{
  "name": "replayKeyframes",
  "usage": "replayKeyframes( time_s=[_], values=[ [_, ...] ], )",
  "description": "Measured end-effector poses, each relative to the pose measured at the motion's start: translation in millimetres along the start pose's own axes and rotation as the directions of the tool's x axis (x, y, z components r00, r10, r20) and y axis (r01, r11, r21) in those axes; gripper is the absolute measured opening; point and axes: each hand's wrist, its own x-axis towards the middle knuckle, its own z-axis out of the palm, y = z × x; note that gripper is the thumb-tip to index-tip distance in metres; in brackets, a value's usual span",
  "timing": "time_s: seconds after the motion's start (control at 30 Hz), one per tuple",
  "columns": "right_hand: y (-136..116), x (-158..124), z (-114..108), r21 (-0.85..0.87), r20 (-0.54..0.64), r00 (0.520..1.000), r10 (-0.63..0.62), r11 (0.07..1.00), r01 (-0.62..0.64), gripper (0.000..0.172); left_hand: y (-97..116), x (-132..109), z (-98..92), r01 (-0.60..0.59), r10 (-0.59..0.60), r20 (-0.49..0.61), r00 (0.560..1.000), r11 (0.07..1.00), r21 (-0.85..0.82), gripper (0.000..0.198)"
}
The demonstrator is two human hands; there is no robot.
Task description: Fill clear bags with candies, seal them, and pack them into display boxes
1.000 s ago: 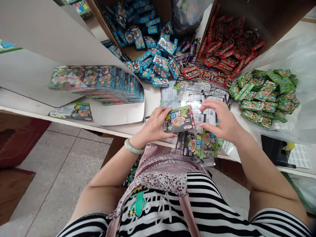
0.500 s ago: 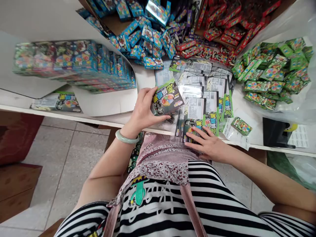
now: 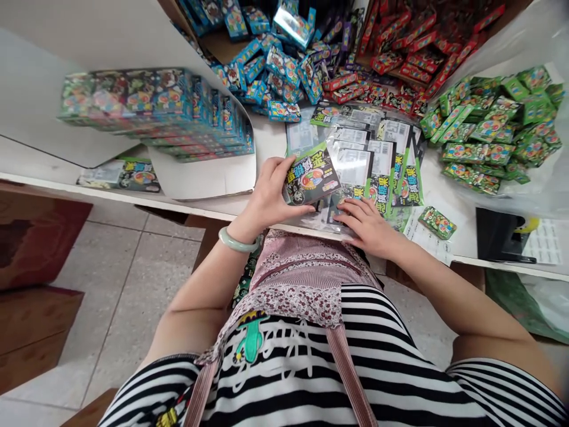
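My left hand (image 3: pixel 273 196) rests at the left edge of a black-and-green printed packet (image 3: pixel 312 173), its fingertips touching the upper left corner. The thumb stretches out below, apart from the fingers. My right hand (image 3: pixel 371 225) lies with fingers spread over clear plastic by the table's front edge; exactly what is under the fingertips is hard to make out. Beyond it, several printed plastic bags (image 3: pixel 386 193) with white label panels overlap in a loose pile. Right of that hand, a small green box (image 3: pixel 437 223) sits on a white printed sheet (image 3: pixel 429 242).
Blue boxes (image 3: pixel 282 65), red boxes (image 3: pixel 413 53) and green boxes (image 3: pixel 493 130) lie heaped behind. Stacked rows of small boxes (image 3: pixel 155 107) stand on white card at left. A black tape dispenser-like object (image 3: pixel 495 234) sits at the right front.
The view has shifted slightly. My right hand has moved a little left and away from the front edge, and the bags beside it lie differently. My left hand stays by the packet.
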Motion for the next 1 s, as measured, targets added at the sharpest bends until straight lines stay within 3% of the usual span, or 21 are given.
replayKeyframes(
  time_s=[0.1, 0.23, 0.33, 0.43, 0.53, 0.67, 0.8, 1.0],
  values=[
    [-1.6, -0.1, -0.9, 0.010, 0.008, 1.000, -0.002, 1.000, 0.002, 0.069, 2.2, -0.3, -1.0, -0.015, 0.015, 0.027, 1.000, 1.000, -0.013, 0.112],
    [-5.0, 3.7, 6.8, -0.001, -0.069, 0.997, 0.037, 0.999, -0.038, 0.042, 5.7, -2.6, -2.4, -0.019, 0.020, 0.025, 0.999, 0.999, -0.034, 0.108],
    [-8.4, 5.5, 5.9, 0.024, -0.082, 0.997, 0.015, 1.000, -0.014, 0.041, 7.4, -6.5, -5.0, -0.018, 0.019, 0.018, 1.000, 0.998, -0.064, 0.107],
    [-6.0, 9.1, -12.4, 0.061, -0.140, 0.990, 0.028, 0.998, -0.020, 0.049, 7.8, -11.2, -9.8, -0.023, 0.023, 0.002, 1.000, 0.993, -0.117, 0.108],
    [12.7, 26.8, -42.0, 0.132, -0.288, 0.950, 0.116, 0.988, -0.080, 0.040, 7.7, -14.1, -14.0, -0.028, 0.021, -0.039, 0.999, 0.983, -0.180, 0.108],
    [57.5, 87.7, -70.6, 0.335, -0.374, 0.894, 0.248, 0.935, -0.119, 0.029, 8.6, -12.9, -15.8, -0.024, 0.004, -0.098, 0.995, 0.978, -0.210, 0.108],
    [98.5, 176.0, -77.1, 0.528, -0.315, 0.819, 0.480, 0.805, -0.269, 0.028, 12.2, -8.8, -19.9, 0.015, -0.034, -0.082, 0.996, 0.974, -0.226, 0.108],
    [149.9, 292.2, -94.2, 0.556, -0.331, 0.690, 0.644, 0.724, -0.410, 0.028, 12.7, -3.0, -31.4, 0.061, -0.069, -0.019, 0.997, 0.959, -0.276, 0.108]
  ],
)
